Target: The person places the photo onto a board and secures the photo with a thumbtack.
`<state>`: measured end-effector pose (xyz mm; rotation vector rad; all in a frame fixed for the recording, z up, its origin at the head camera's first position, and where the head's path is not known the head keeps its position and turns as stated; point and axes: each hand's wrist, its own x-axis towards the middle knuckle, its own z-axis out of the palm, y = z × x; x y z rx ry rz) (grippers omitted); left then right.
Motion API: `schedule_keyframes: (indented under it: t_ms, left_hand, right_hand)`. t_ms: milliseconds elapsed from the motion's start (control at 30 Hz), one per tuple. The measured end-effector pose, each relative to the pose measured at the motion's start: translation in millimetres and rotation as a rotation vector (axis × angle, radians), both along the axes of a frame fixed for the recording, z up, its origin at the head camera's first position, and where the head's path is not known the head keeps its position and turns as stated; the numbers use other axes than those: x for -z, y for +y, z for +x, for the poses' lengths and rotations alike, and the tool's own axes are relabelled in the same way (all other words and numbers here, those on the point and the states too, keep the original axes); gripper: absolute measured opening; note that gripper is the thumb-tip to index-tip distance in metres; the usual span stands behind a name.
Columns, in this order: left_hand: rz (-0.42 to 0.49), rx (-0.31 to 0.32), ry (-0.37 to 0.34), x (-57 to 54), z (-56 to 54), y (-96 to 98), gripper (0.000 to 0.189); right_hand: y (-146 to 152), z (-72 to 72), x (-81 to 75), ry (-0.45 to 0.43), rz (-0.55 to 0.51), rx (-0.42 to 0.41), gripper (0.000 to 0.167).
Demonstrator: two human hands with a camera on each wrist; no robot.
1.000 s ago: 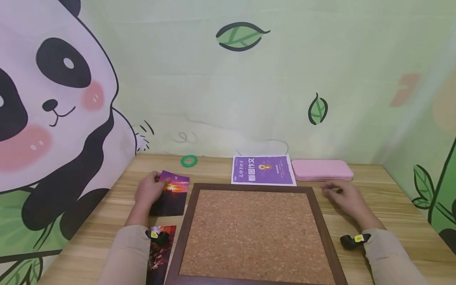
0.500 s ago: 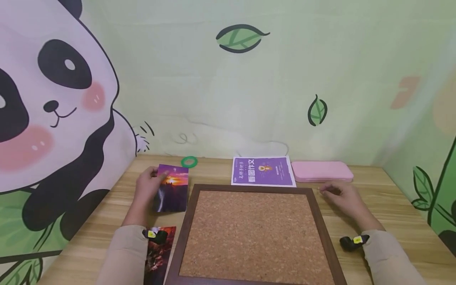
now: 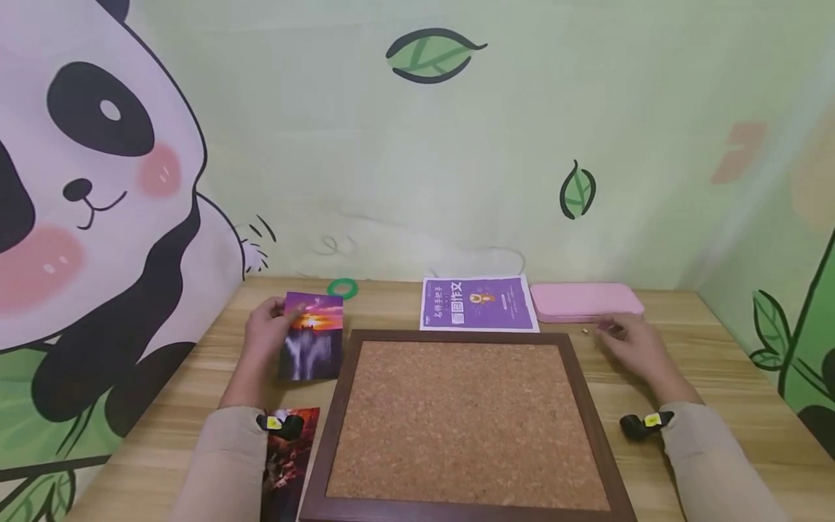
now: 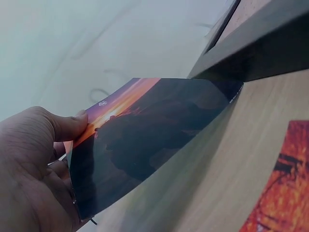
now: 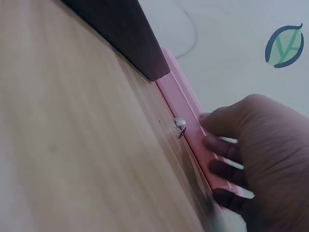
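My left hand (image 3: 264, 335) pinches a glossy sunset photo (image 3: 316, 351) by its left edge, thumb on the picture side. The photo is tilted up off the table and bends slightly in the left wrist view. A second photo (image 3: 290, 460), in dark reds, lies nearer me, partly hidden by the left sleeve. My right hand (image 3: 634, 348) holds nothing, its fingers loosely bent in front of the pink case (image 3: 587, 301). Just off those fingertips are small shiny thumbtacks (image 5: 179, 123). A cork board (image 3: 470, 420) in a dark brown frame lies between both hands.
Behind the board lies a purple booklet (image 3: 479, 303) with a white border, beside the pink case. A green ring (image 3: 342, 288) sits at the back left. The wall (image 3: 417, 159) with a panda and leaf print borders the table's back edge.
The left hand has raised the sunset photo and tipped it more upright. The right hand has drawn slightly right, leaving a small shiny tack in sight on the table.
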<state>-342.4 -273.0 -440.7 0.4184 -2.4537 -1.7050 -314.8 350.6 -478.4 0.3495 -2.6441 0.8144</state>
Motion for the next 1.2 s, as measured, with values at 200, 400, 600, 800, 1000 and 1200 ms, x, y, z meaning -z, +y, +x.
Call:
schedule_keyframes:
  t_ms: [200,400,600,800,1000,1200]
  left_hand:
    - [-0.032,0.010,0.075,-13.5,0.5,-2.0,0.058]
    - [0.008,0.053,0.146,-34.5,6.4,4.0,0.059]
    - [-0.013,0.312,0.106,-40.7,13.4,27.7,0.049]
    - [-0.089,0.568,0.022,-28.9,20.9,58.4,0.044]
    - [-0.122,0.612,-0.022,-17.8,26.2,79.1,0.038]
    - [-0.206,0.612,-0.029,-12.3,29.4,92.8,0.038]
  right_hand:
    - [1,-9.9,0.8,-0.110,0.040,-0.014,0.036]
    - [-10,-16.9,-5.4,-0.099,0.024,-0.023,0.028]
    - [-11,-21.5,-2.4,-0.086,0.028,-0.024,0.017]
    - [-20,-13.8,-9.6,-0.032,0.019,-0.020,0.013]
    - [-73,0.0,-52.2,-0.004,-0.018,-0.097,0.013]
    - [-153,13.4,-83.1,-0.056,-0.046,-0.288,0.007]
